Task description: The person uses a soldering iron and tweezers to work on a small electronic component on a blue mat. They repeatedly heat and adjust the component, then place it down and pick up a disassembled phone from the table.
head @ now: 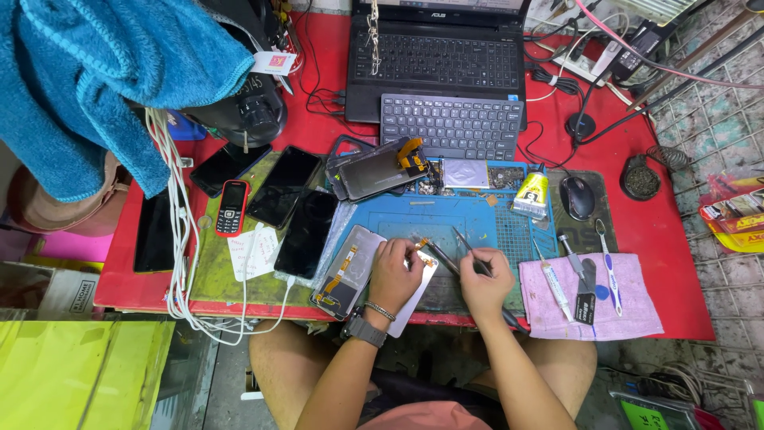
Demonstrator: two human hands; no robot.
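The left hand (395,273) rests flat on a white opened phone body (414,291), pressing it down with fingers bent; the body lies at the front edge of the blue rubber work mat (477,219), its long axis running from the near left up toward the far right. The right hand (485,283) is closed around thin metal tweezers (464,244), which slant away from the person and to the left, tips just beside the phone's far end near a small orange flex strip (422,245). Just left of the left hand lies a grey phone back panel with an orange ribbon cable (350,271), tilted the same way. To the right, a pink cloth (629,314) carries a white glue tube (555,288) and a blue and white toothbrush (608,267). A black mouse (577,197) sits beyond it on the red table (676,239)
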